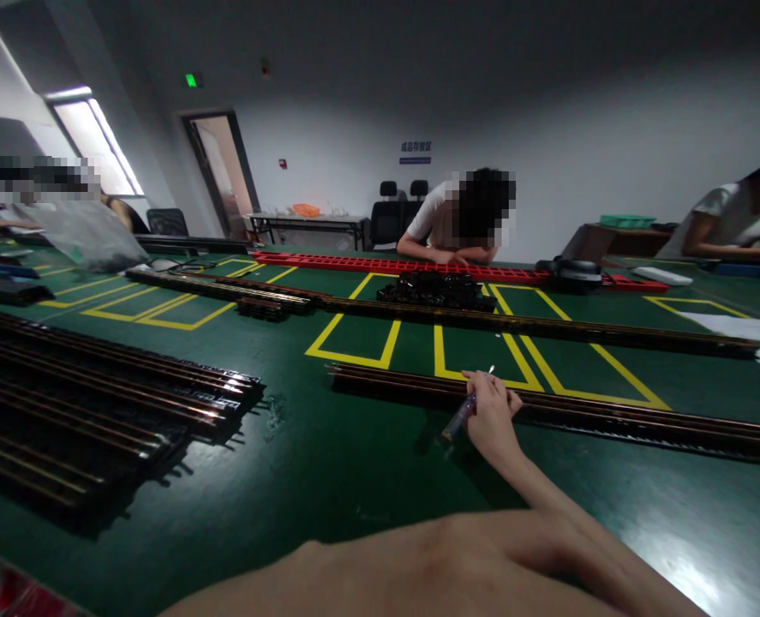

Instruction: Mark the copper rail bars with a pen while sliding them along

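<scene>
My right hand (492,416) reaches forward over the green table (354,480), its fingers closed round a slim pen-like tool (460,418) with a clear barrel. The tool's tip points at a long dark strip with copper-coloured rails (611,416) lying across the table, and the hand rests on that strip's near edge. A bare forearm (418,566) fills the bottom of the view. My left hand does not show.
A stack of similar long strips (97,403) lies at the left. More strips (514,324), a pile of black parts (437,291) and a long red tray (392,266) lie farther back. Yellow lines mark the table. Other people sit at the far side and right.
</scene>
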Available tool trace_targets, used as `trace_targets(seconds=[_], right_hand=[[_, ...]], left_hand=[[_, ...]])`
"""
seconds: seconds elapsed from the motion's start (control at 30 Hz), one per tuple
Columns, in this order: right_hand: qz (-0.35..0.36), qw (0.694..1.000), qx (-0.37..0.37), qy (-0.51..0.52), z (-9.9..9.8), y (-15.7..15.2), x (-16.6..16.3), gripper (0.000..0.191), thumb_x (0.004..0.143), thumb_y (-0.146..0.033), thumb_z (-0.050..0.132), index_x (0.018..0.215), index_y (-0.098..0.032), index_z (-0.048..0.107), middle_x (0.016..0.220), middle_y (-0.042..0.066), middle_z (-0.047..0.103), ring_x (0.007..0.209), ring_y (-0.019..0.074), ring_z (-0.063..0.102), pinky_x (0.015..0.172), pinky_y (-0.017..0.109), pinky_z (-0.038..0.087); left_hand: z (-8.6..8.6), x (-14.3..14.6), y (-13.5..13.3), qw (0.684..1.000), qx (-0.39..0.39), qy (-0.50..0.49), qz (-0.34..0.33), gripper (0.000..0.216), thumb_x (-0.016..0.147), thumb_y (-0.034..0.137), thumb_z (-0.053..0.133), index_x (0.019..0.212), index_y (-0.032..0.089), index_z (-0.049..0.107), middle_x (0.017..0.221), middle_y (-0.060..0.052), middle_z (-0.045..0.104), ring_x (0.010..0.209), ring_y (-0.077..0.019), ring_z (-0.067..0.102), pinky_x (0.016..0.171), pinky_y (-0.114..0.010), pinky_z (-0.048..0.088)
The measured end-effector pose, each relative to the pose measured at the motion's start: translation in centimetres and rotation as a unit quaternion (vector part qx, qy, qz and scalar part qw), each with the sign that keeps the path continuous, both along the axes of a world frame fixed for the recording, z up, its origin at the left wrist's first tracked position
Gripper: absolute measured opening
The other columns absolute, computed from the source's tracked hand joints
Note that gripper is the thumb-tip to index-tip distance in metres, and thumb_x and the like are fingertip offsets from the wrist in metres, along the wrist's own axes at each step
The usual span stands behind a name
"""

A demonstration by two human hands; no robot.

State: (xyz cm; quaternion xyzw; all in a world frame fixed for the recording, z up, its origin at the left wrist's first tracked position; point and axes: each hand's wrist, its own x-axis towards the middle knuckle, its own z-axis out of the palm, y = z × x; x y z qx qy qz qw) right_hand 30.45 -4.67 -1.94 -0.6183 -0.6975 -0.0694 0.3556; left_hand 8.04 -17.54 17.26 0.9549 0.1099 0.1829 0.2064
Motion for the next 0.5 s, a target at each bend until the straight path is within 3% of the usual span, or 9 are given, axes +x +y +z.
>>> trace_targets(seconds=[0.1,0.2,0.37,0.5], right_hand=[[-0.020,1.000,0.013,-0.004,0.2,-0.2,-0.5,0.040,0.056,0.000,0.042,0.088,-0.022,0.051,0.098,0.006,0.062,0.103,0.0275,0.050,0.077,0.038,0.027],[-0.020,1.000,0.014,-0.006,0.4,-0.5,-0.9,0.039,0.060,-0.002,0.040,0.092,-0.021,0.051,0.093,0.008,0.061,0.100,0.0277,0.049,0.077,0.039,0.028],[0.012,1.000,0.003,-0.014,0.6,-0.7,-0.8,0.031,0.064,-0.006,0.043,0.090,-0.021,0.049,0.099,0.010,0.060,0.100,0.0295,0.049,0.079,0.041,0.027],[0.020,1.000,0.001,-0.009,0.6,-0.7,-0.7,0.024,0.063,-0.005,0.043,0.079,-0.022,0.044,0.109,0.010,0.060,0.110,0.0298,0.046,0.083,0.042,0.026]], left_hand=[[-0.2,1.4,0.5,0.998,-0.052,-0.009,-0.042,0.038,0.090,0.024,0.041,0.123,0.039,0.055,0.097,0.008,0.071,0.096,-0.0118,0.063,0.085,-0.019,0.049],[-1.1,2.3,2.3,0.999,-0.024,-0.047,-0.010,0.026,0.087,0.019,0.044,0.099,0.028,0.066,0.089,0.001,0.070,0.092,-0.0145,0.062,0.090,-0.026,0.046],[-5.0,1.7,7.7,0.984,-0.009,-0.086,0.153,0.025,0.082,0.009,0.040,0.082,0.019,0.063,0.083,-0.001,0.068,0.081,-0.0133,0.061,0.082,-0.027,0.045],[-9.3,-0.5,11.9,0.941,-0.030,-0.036,0.336,0.025,0.087,0.014,0.038,0.079,0.018,0.061,0.081,-0.002,0.067,0.078,-0.0160,0.060,0.076,-0.030,0.046]])
